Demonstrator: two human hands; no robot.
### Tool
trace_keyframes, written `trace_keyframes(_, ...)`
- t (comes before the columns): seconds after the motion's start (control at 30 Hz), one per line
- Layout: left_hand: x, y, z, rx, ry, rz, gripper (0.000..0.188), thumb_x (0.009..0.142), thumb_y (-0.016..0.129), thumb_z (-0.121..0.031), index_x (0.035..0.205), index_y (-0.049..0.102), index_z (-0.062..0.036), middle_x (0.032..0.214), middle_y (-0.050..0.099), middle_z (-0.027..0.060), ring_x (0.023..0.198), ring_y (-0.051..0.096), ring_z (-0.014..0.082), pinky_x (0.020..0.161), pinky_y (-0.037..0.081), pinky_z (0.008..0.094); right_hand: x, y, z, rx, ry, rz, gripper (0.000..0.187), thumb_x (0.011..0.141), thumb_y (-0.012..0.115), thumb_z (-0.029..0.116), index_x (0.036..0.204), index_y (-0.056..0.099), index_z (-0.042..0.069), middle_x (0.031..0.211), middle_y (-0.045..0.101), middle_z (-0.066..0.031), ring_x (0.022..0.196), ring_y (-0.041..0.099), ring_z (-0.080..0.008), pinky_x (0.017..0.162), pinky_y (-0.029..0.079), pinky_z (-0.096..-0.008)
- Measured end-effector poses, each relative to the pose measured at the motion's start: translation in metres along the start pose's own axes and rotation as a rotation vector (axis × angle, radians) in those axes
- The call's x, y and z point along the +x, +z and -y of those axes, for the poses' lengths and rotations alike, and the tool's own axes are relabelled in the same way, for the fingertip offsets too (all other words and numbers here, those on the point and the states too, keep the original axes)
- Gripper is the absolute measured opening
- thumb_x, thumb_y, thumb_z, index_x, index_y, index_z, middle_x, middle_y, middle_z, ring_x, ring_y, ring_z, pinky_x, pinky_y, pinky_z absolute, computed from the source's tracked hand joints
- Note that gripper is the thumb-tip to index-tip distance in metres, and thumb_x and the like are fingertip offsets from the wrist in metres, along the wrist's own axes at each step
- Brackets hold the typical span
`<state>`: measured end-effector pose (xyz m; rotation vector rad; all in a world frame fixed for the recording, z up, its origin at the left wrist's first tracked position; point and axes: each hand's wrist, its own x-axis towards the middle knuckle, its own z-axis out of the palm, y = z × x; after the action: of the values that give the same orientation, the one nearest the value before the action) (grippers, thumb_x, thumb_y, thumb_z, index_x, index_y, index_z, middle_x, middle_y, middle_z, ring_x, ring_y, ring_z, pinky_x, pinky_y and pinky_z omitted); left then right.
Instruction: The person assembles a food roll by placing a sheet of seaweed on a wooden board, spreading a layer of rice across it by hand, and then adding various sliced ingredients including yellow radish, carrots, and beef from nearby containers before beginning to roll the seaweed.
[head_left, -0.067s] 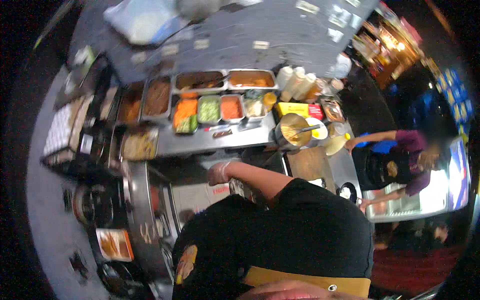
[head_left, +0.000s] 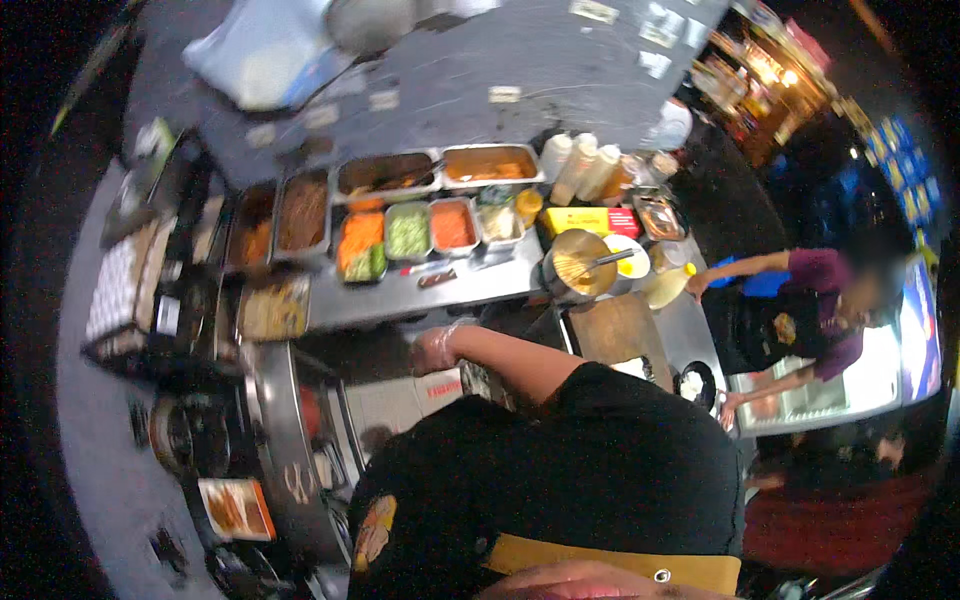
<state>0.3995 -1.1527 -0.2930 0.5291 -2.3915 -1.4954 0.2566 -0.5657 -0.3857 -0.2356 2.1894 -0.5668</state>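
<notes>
My right hand (head_left: 435,350), in a thin clear glove, reaches leftward across my body, below the counter's front edge. It hovers over or beside pale cardboard boxes (head_left: 385,405) with red print, in a dark open space under the counter. Blur hides its fingers, and I see nothing plainly held. My left hand does not show clearly; a small brownish blurred patch lies by the boxes near my dark sleeve. Beyond the right hand, a brown-handled knife (head_left: 437,279) lies on the steel counter (head_left: 390,303), before trays of shredded carrot (head_left: 361,235), chopped green vegetable (head_left: 408,230) and diced red vegetable (head_left: 454,226).
A steel pot (head_left: 580,266) with a whisk stands beside a wooden cutting board (head_left: 612,330). Squeeze bottles (head_left: 582,168) stand behind. At the right, a co-worker's hand (head_left: 697,284) is at a pale bottle (head_left: 670,287), the other by a black bowl (head_left: 694,384).
The whole view has shifted slightly, with the counter's left end lower in the picture. My right hand stays by the boxes, with little visible movement.
</notes>
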Motion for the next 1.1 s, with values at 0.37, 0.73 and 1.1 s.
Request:
trace_keyframes(0.37, -0.005, 0.429, -0.173, 0.076, -0.038, 0.939, 0.046, 0.114, 0.06, -0.038, 0.145, 0.067, -0.0054, 0.119, 0.073, 0.0153, 0.094, 0.074, 0.0271, 0.074, 0.061, 0.0389, -0.402, -0.404, -0.376, 0.479, 0.385, -1.68, 0.049, 0.096, 0.062, 0.047, 0.096, 0.085, 0.004, 0.087, 0.082, -0.0182, 0.085, 0.08, -0.0333, 0.084, 0.063, -0.0476)
trace_keyframes(0.73, -0.026, 0.564, -0.216, 0.322, -0.261, 1.09, 0.043, 0.113, 0.062, -0.037, 0.143, 0.068, -0.0065, 0.113, 0.071, 0.0124, 0.088, 0.07, 0.0241, 0.068, 0.057, 0.0371, -0.532, -0.555, -0.518, 0.471, 0.659, -2.346, 0.049, 0.081, 0.08, 0.05, 0.106, 0.081, 0.008, 0.12, 0.08, -0.021, 0.117, 0.076, -0.0375, 0.106, 0.058, -0.0478)
trace_keyframes(1.1, -0.008, 0.583, -0.216, 0.422, -0.405, 1.09, 0.04, 0.112, 0.063, -0.036, 0.14, 0.069, -0.0077, 0.106, 0.069, 0.0094, 0.081, 0.067, 0.0211, 0.063, 0.053, 0.0352, -0.523, -0.574, -0.538, 0.307, 0.682, -2.463, 0.045, 0.087, 0.081, 0.041, 0.117, 0.076, 0.008, 0.116, 0.078, -0.0221, 0.105, 0.076, -0.0381, 0.095, 0.06, -0.0499)
